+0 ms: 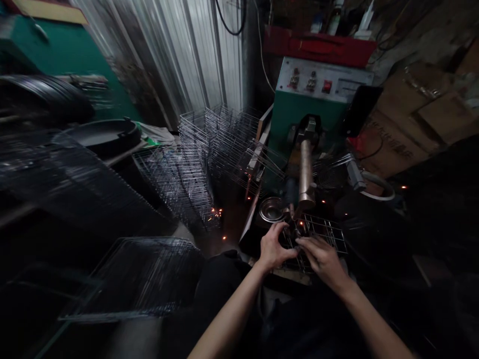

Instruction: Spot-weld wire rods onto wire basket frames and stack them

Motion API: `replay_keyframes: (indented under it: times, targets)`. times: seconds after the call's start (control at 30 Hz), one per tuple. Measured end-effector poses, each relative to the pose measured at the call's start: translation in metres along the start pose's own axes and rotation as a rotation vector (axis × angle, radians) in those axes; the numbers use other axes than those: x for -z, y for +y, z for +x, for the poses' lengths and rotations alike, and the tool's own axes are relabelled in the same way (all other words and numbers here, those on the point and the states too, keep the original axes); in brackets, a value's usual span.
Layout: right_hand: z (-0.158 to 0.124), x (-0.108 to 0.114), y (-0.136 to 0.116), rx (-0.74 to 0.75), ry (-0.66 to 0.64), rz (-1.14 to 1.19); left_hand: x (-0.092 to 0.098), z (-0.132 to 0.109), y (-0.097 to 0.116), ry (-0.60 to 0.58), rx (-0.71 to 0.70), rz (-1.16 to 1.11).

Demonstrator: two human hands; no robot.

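A small wire grid lies under the copper-coloured electrode arm of a green spot-welding machine. My left hand grips the grid's near left edge, fingers curled round the wires. My right hand rests on the grid's near side, fingers bent and pressed onto the wires. Orange sparks are scattered on the floor and around the machine.
A tall stack of wire grids stands left of the machine, and more grids lie at lower left. A small metal bowl sits by the electrode. Cardboard boxes are piled at right; a corrugated metal wall is behind.
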State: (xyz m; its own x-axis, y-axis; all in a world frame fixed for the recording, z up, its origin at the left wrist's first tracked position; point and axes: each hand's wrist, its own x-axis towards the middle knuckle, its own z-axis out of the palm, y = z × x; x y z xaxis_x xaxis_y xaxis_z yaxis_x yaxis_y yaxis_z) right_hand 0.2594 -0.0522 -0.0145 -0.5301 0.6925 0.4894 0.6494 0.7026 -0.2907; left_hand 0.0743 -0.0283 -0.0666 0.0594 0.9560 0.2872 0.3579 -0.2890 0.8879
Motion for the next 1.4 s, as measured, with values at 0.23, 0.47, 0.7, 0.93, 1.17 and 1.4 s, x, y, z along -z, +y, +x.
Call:
replay_keyframes:
  times: [0.23,0.47,0.7,0.93,1.17,1.4]
  targets:
    - [0.023,-0.012,0.012,-0.053,0.007,0.006,0.005,0.031,-0.011,0.008,-0.043,0.031]
    - [0.024,-0.009,0.008,-0.139,0.115,0.017,0.006,0.026,-0.004,0.028,0.023,0.088]
    - [0.032,-0.018,0.029,-0.197,0.156,-0.100,0.013,0.054,-0.015,-0.005,-0.047,0.077]
    - [0.037,-0.013,0.036,-0.173,0.080,-0.083,0.012,0.068,-0.027,-0.029,-0.079,0.022]
    - [0.043,-0.011,0.040,-0.163,0.048,-0.084,0.007,0.071,-0.031,-0.018,-0.058,0.009]
    - [0.046,-0.011,0.040,-0.164,0.068,0.012,0.016,0.072,-0.024,-0.052,-0.079,0.057]
